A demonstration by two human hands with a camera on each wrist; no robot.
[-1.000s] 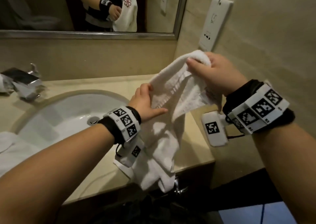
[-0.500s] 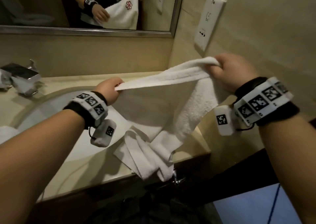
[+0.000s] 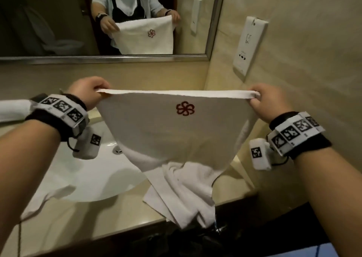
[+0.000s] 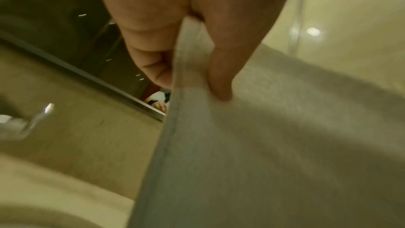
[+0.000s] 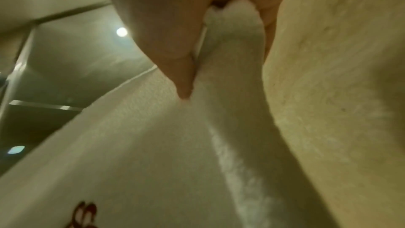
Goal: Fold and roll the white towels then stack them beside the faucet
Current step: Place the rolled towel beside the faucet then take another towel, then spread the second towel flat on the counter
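Observation:
A white towel with a red flower emblem hangs spread flat in the air above the sink. My left hand pinches its top left corner and my right hand pinches its top right corner. The left wrist view shows thumb and finger clamped on the towel's hemmed edge. In the right wrist view the towel bunches between thumb and fingers. A second white towel lies crumpled on the counter under the held one, partly over the front edge. A rolled white towel lies at far left. The faucet shows blurred.
The white basin is set in a beige counter. Another white cloth drapes over the basin's left rim. A mirror spans the back wall; a white wall panel is on the right wall, close to my right hand.
The towel was bunched between my hands; my left hand slid left along the top edge and both hands pulled apart, so it now hangs spread flat with the emblem showing.

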